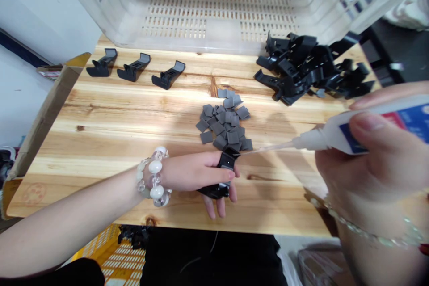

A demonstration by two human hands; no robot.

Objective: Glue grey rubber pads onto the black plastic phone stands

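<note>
My left hand point(201, 174) grips a black plastic bracket point(228, 161) above the front of the wooden table, thumb laid across it. My right hand point(378, 156) is wrapped round a white glue bottle point(321, 138) with a blue and red label. The bottle's long thin nozzle point(275, 146) points left, its tip at the upper end of the bracket; whether it touches I cannot tell. Just beyond the bracket lies a loose pile of small grey square pads point(224, 120). Three black brackets with grey pads point(169, 74) stand in a row at the back left.
A heap of black brackets point(301, 65) lies at the back right of the wooden table point(134, 111). A white plastic crate point(221, 38) stands along the far edge. Below the front edge is a yellow basket point(114, 250) with black parts. A cardboard box point(40, 120) is at the left.
</note>
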